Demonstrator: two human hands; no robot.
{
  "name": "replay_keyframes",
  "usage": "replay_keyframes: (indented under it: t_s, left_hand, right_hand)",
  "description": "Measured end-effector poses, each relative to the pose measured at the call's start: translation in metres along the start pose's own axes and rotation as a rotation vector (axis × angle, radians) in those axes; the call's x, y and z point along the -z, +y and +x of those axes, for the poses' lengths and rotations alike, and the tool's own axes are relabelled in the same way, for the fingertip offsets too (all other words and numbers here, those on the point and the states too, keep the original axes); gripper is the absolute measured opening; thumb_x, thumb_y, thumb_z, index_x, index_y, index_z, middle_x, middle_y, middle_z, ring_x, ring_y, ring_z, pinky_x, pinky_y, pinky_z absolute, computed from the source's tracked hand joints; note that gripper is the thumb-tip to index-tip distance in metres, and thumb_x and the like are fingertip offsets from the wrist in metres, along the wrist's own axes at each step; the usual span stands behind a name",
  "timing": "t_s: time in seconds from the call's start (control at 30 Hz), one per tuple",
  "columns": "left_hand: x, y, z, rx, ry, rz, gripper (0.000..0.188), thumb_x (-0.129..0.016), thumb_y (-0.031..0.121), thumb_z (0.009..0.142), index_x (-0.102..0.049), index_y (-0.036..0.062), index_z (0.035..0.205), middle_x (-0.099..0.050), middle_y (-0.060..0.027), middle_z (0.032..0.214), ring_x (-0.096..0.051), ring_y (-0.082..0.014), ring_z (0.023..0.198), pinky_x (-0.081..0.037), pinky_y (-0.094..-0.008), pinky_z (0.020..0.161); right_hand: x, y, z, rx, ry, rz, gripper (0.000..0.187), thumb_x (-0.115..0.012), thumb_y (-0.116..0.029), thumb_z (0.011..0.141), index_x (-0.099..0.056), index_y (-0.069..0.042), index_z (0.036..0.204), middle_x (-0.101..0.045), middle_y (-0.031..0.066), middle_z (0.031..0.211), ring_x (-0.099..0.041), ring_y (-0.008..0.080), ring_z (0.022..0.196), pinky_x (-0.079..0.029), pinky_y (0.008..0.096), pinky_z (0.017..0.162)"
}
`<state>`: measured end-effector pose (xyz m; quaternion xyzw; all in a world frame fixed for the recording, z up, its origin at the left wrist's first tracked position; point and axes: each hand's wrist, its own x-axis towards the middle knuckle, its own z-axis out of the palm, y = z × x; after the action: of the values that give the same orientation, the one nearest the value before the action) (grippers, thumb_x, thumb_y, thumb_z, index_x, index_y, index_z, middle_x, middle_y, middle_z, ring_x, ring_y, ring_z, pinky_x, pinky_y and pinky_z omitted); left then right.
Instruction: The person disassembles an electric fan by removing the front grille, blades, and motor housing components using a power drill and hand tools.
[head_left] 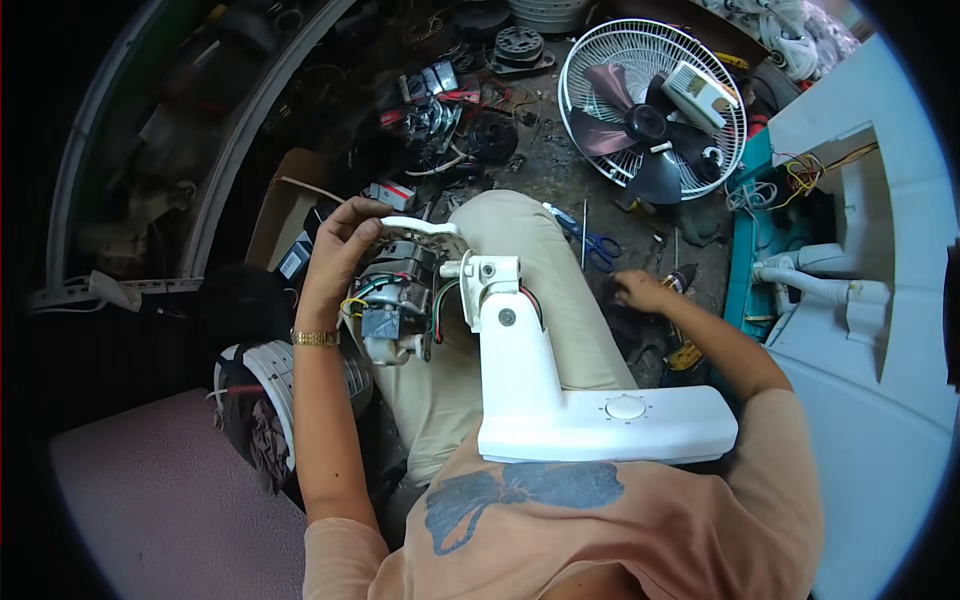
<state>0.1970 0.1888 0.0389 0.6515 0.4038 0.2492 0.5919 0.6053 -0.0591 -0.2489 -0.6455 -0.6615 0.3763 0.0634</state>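
Observation:
A white wall-fan body [520, 370] with a round knob lies across my lap, its neck pointing away from me. At the neck's far end hangs a bare fan motor [398, 300] with coloured wires. My left hand [350, 235] is closed on the edge of a white curved plate [422, 228] at the motor's far side. Away to the right, my right hand [645, 292] is low over the tools on the floor, fingers partly stretched and apart. I see nothing in it. Close by are blue-handled scissors [602, 250] and a yellow-and-black power tool [685, 355].
A round fan guard with dark blades [645, 120] lies at the far right. Loose metal parts and wires [440, 115] clutter the far floor. On the right stands a white appliance casing [870, 400] with hoses. A slotted white drum [280, 400] sits beside my left arm.

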Motion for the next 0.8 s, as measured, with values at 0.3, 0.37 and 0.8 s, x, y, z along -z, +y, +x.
replay_keyframes:
  t_s: [0.3, 0.37, 0.8]
  left_hand:
    - [0.013, -0.035, -0.066, -0.042, 0.370, 0.149, 0.040, -0.063, 0.022, 0.098, -0.059, 0.0009, 0.131, -0.066, -0.0122, 0.128, -0.063, -0.0201, 0.116, -0.048, -0.0328, 0.099]
    - [0.010, -0.035, -0.064, -0.058, 0.494, 0.028, 0.041, -0.061, 0.022, 0.100, -0.055, 0.0021, 0.136, -0.064, -0.0141, 0.132, -0.063, -0.0215, 0.119, -0.049, -0.0326, 0.098]
    - [0.012, -0.039, -0.136, -0.050, 0.735, 0.256, 0.025, -0.056, 0.003, 0.096, -0.061, 0.0023, 0.120, -0.065, -0.0036, 0.104, -0.059, -0.0089, 0.090, -0.047, -0.0226, 0.079]
  right_hand:
    - [-0.017, 0.033, -0.021, -0.495, 0.682, 0.055, 0.051, -0.068, -0.014, 0.087, -0.055, -0.001, 0.135, -0.055, 0.0227, 0.129, -0.050, 0.0415, 0.128, -0.041, 0.0489, 0.108]
    - [-0.050, 0.075, -0.064, -0.750, 0.996, -0.045, 0.058, -0.068, -0.011, 0.085, -0.049, 0.001, 0.139, -0.052, 0.0251, 0.132, -0.045, 0.0427, 0.130, -0.036, 0.0502, 0.112]
    - [-0.100, 0.042, -0.080, -0.638, 0.636, 0.060, 0.109, -0.083, -0.008, 0.069, -0.018, -0.006, 0.157, -0.044, 0.0245, 0.141, -0.043, 0.0448, 0.133, -0.038, 0.0493, 0.113]
